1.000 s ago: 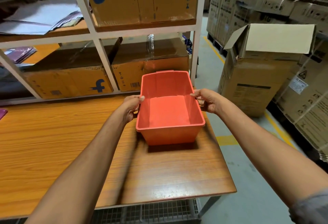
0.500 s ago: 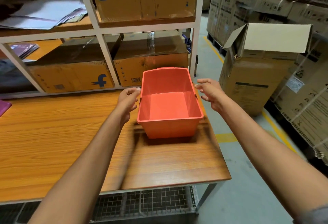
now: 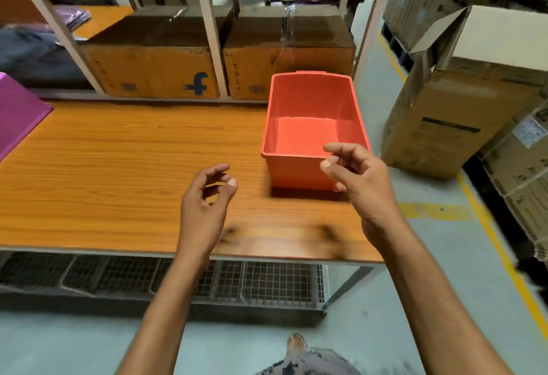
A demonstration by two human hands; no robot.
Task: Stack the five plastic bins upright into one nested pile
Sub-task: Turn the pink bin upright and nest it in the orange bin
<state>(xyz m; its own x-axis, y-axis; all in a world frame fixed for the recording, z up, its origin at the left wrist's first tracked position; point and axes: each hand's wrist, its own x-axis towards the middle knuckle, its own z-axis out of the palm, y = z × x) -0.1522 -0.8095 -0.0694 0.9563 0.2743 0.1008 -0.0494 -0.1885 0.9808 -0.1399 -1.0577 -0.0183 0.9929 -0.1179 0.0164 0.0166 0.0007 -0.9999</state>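
Note:
An orange plastic bin stands upright and empty on the right end of the wooden table. At the left edge of the view the corner of a purple bin shows on the table. My left hand hovers over the table in front of the orange bin and to its left, fingers loosely curled and holding nothing. My right hand floats just before the bin's near right corner, fingers apart and empty, hiding part of that corner.
White shelving behind the table holds cardboard boxes. An open tall carton and stacked cartons stand on the floor to the right. A wire mesh rack lies under the table. My foot is on the grey floor.
Both hands let go of the orange bin's sides and drew back toward me. The bin stays on the table. The view shifted back and left, revealing the purple bin's corner.

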